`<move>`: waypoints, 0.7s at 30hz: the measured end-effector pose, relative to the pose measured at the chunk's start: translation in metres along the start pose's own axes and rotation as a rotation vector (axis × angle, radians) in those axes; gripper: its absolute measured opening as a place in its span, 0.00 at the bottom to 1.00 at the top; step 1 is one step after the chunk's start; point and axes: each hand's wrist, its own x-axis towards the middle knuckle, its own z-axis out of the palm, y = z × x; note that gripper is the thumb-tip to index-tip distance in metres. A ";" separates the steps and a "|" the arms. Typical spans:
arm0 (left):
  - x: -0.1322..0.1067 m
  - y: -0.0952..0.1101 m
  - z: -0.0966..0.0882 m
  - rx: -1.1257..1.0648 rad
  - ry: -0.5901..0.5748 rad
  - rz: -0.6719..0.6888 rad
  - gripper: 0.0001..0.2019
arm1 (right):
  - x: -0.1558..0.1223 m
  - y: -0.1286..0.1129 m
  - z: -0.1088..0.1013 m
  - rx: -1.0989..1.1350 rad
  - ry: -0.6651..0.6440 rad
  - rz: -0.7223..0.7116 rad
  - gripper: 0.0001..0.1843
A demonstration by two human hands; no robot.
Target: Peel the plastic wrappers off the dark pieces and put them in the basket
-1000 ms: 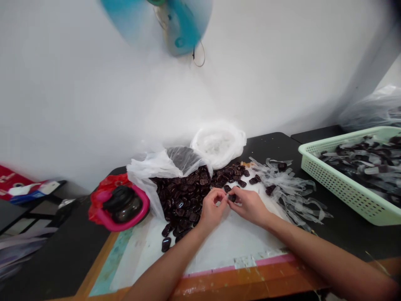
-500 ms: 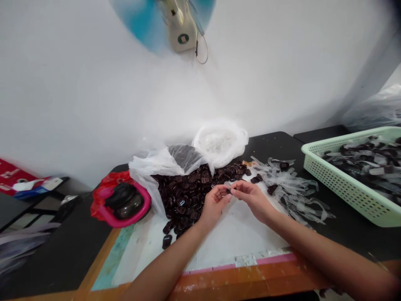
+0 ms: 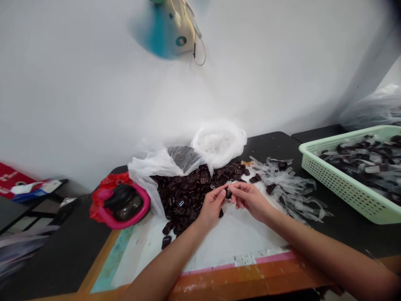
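My left hand [image 3: 211, 205] and my right hand [image 3: 250, 200] meet over the white sheet [image 3: 232, 238], fingertips pinched together on one small dark piece [image 3: 228, 193] and a bit of clear strip. Just behind them lies a heap of dark glossy pieces [image 3: 188, 194] spilling out of a clear plastic bag [image 3: 163, 165]. To the right of my right hand lies a pile of clear plastic strips [image 3: 293, 192].
A white bag [image 3: 219, 142] sits behind the heap. A pink-rimmed bowl with a dark object [image 3: 123, 202] stands at left by a red bag. A pale green basket [image 3: 344, 184] with finished pieces is at right. A fan [image 3: 171, 27] hangs on the wall above.
Both hands lifted slightly off the sheet and shifted a little toward the heap, still pinching the small piece between them. The fan head has swung.
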 end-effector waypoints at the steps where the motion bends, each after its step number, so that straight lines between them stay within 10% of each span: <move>1: -0.001 0.001 0.001 -0.013 -0.004 -0.002 0.20 | 0.000 0.000 0.000 0.021 -0.005 0.027 0.17; 21: -0.001 0.003 -0.002 0.127 0.029 0.103 0.13 | -0.003 -0.006 -0.002 0.098 -0.003 0.227 0.13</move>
